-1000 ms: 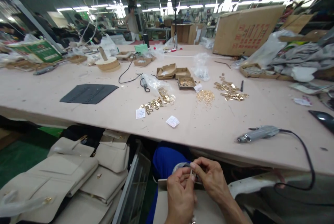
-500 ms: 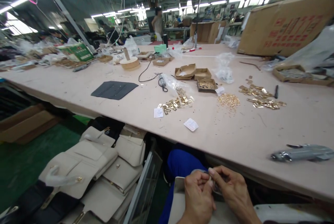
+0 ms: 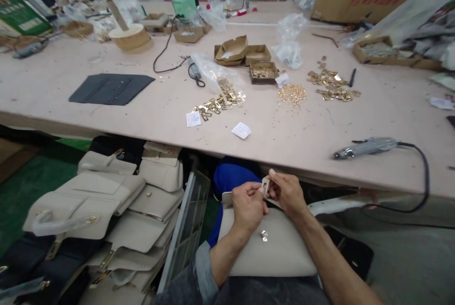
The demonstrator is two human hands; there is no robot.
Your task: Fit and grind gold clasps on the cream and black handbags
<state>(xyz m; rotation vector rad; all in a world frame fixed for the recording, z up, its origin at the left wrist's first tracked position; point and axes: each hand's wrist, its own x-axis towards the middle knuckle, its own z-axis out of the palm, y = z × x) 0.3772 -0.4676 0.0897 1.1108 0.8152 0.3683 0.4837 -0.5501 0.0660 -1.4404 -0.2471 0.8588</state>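
A cream handbag lies on my lap below the table edge, with a small metal clasp on its flap. My left hand and my right hand meet just above the bag's top edge. Both pinch a small pale strap tab with a metal fitting between fingers and thumbs. Both hands are closed on it.
The pink worktable carries gold hardware piles, small cardboard boxes, a dark leather panel and a corded electric screwdriver. A cart at the left holds several stacked cream handbags.
The view has tilted down, showing the bag on my lap. My hands have stayed together on the small piece and now sit higher in the picture.
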